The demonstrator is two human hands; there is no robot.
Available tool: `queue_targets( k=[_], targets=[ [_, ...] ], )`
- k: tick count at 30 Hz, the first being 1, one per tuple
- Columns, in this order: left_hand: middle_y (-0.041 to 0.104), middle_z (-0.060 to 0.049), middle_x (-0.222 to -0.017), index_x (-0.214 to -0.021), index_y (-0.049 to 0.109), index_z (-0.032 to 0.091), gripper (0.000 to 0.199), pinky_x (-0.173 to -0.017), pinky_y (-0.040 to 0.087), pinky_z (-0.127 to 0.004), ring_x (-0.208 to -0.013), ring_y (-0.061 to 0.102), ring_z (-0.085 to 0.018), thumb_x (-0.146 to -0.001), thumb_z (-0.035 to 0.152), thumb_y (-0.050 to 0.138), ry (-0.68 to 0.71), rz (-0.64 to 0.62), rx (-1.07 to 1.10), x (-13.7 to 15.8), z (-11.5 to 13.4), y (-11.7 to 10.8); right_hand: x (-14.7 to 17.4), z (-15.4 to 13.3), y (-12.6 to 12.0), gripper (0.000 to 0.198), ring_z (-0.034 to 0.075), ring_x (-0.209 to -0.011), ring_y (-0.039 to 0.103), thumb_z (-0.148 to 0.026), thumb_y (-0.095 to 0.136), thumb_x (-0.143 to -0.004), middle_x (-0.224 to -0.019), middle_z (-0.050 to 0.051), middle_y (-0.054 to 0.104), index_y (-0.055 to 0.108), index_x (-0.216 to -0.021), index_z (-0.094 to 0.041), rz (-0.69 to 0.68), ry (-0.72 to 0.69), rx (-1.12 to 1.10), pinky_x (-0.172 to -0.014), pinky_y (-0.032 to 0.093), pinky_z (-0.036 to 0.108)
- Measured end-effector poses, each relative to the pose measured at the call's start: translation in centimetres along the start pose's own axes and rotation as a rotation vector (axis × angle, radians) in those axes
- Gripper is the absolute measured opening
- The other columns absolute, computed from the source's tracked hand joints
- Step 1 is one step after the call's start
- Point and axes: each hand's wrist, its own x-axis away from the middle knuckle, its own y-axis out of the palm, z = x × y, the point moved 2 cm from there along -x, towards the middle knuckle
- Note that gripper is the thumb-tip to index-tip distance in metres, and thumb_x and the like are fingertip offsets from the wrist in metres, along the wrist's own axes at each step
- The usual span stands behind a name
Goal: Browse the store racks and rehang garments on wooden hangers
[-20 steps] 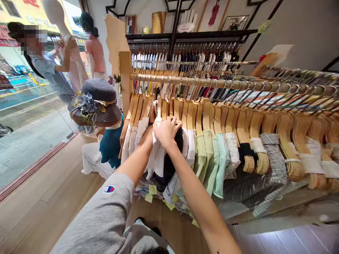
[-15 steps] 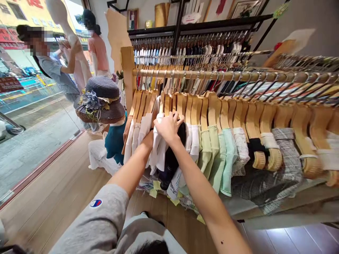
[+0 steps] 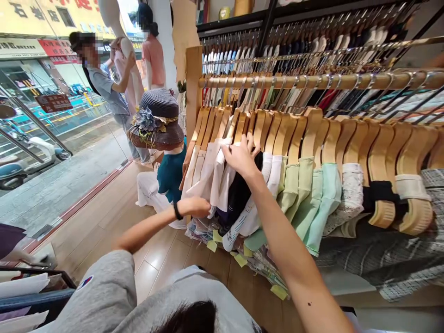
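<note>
My right hand (image 3: 242,156) lies over several wooden hangers (image 3: 239,127) on the rail. Its fingers are spread across the hanger tops, and the thumb touches the shoulder of a white shirt (image 3: 218,180). Lower down, my left hand (image 3: 198,206), with a black band at the wrist, is closed at the hanging lower part of the pale shirts; its fingertips are mostly hidden. To the right of the white shirt hangs a black garment (image 3: 239,194), followed by light green tops (image 3: 300,178).
A dark straw hat (image 3: 159,115) with flowers tops a display in teal cloth (image 3: 171,173) left of the rack post (image 3: 193,83). By the window, a person (image 3: 107,85) handles a mannequin (image 3: 130,60). Wrapped packages (image 3: 263,263) lie beneath the rack. Folded clothes (image 3: 24,286) sit at lower left.
My left hand has come out from among the hanging clothes, down and left to the shirt's lower part. My right hand stays on the hangers. The view has turned left and down.
</note>
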Motion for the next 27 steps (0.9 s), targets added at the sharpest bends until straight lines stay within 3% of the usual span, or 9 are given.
queue_targets(
  k=[2, 3, 6, 7, 9, 13, 19, 23, 27],
  targets=[
    [0.071, -0.010, -0.089, -0.091, 0.070, 0.014, 0.025, -0.071, 0.059, -0.034, -0.080, 0.071, -0.022, -0.104, 0.030, 0.056, -0.135, 0.042, -0.047, 0.8, -0.6, -1.4, 1.0, 1.2, -0.4, 0.044, 0.039, -0.153, 0.020, -0.035, 0.039, -0.104, -0.159, 0.020, 0.039, 0.079, -0.108, -0.014, 0.063, -0.051, -0.003, -0.120, 0.015, 0.066],
    [0.071, -0.012, -0.087, -0.090, 0.069, 0.014, 0.031, -0.072, 0.058, -0.036, -0.082, 0.071, -0.025, -0.107, 0.029, 0.047, -0.222, 0.139, -0.064, 0.8, -1.0, -2.4, 1.5, 1.8, -0.5, 0.041, 0.039, -0.152, 0.023, -0.033, 0.041, -0.103, -0.157, 0.018, 0.042, 0.079, -0.110, -0.017, 0.103, -0.075, 0.002, -0.120, 0.017, 0.065],
    [0.071, -0.016, -0.111, -0.112, 0.066, 0.014, 0.037, -0.096, 0.055, -0.040, -0.109, 0.069, -0.027, -0.110, 0.024, 0.030, -0.366, 0.642, -0.052, -1.1, -2.4, -5.0, 2.6, 3.1, -0.6, 0.033, 0.038, -0.148, 0.030, -0.032, 0.051, -0.098, -0.153, 0.017, 0.047, 0.077, -0.114, -0.020, 0.207, -0.108, 0.032, -0.118, 0.024, 0.063],
    [0.069, -0.016, -0.121, -0.120, 0.064, 0.014, 0.036, -0.104, 0.052, -0.040, -0.119, 0.066, -0.026, -0.109, 0.021, 0.031, -0.331, 0.764, -0.032, -2.3, -2.9, -5.5, 2.8, 3.3, -0.6, 0.032, 0.038, -0.146, 0.033, -0.032, 0.051, -0.098, -0.150, 0.017, 0.050, 0.077, -0.114, -0.020, 0.241, -0.104, 0.035, -0.117, 0.027, 0.061],
    [0.064, -0.014, -0.136, -0.129, 0.061, 0.014, 0.037, -0.118, 0.042, -0.045, -0.136, 0.055, -0.026, -0.106, 0.015, 0.033, -0.302, 0.882, -0.013, -4.9, -3.9, -5.5, 3.0, 3.0, -0.7, 0.033, 0.036, -0.138, 0.042, -0.031, 0.049, -0.098, -0.140, 0.017, 0.058, 0.076, -0.113, -0.019, 0.313, -0.086, 0.021, -0.114, 0.034, 0.058],
    [0.052, -0.017, -0.153, -0.139, 0.059, 0.015, 0.041, -0.125, 0.026, -0.060, -0.154, 0.029, -0.036, -0.102, 0.025, 0.045, -0.424, 0.891, -0.026, -8.2, -5.8, -3.8, 3.0, 0.6, -0.3, 0.042, 0.034, -0.133, 0.049, -0.034, 0.049, -0.099, -0.138, 0.019, 0.060, 0.068, -0.132, -0.017, 0.313, -0.132, 0.019, -0.114, 0.037, 0.053],
    [0.030, -0.023, -0.166, -0.147, 0.050, 0.009, 0.054, -0.125, 0.008, -0.070, -0.158, 0.014, -0.041, -0.099, 0.031, 0.047, -0.453, 0.846, -0.100, -8.6, -6.8, -1.9, 2.7, -2.5, 2.1, 0.061, 0.041, -0.152, 0.025, -0.021, 0.053, -0.095, -0.167, 0.019, 0.025, 0.049, -0.155, -0.014, 0.125, -0.079, 0.099, -0.123, 0.021, 0.058],
    [0.030, -0.023, -0.165, -0.131, 0.060, 0.010, 0.044, -0.124, 0.010, -0.072, -0.158, 0.012, -0.042, -0.095, 0.036, 0.056, -0.462, 0.854, -0.069, -8.5, -7.5, -2.1, 2.5, -2.5, 2.9, 0.067, 0.040, -0.156, 0.015, -0.009, 0.046, -0.090, -0.169, 0.021, 0.017, 0.043, -0.157, -0.004, 0.126, -0.051, 0.081, -0.125, 0.022, 0.054],
    [0.031, -0.026, -0.164, -0.131, 0.055, 0.010, 0.043, -0.120, 0.018, -0.074, -0.158, 0.015, -0.043, -0.096, 0.035, 0.056, -0.448, 0.892, 0.012, -8.1, -8.2, -2.3, 2.3, -2.8, 3.6, 0.069, 0.037, -0.158, 0.008, -0.007, 0.043, -0.089, -0.169, 0.024, 0.017, 0.039, -0.156, 0.002, 0.122, -0.075, 0.034, -0.127, 0.020, 0.054]
  ],
)
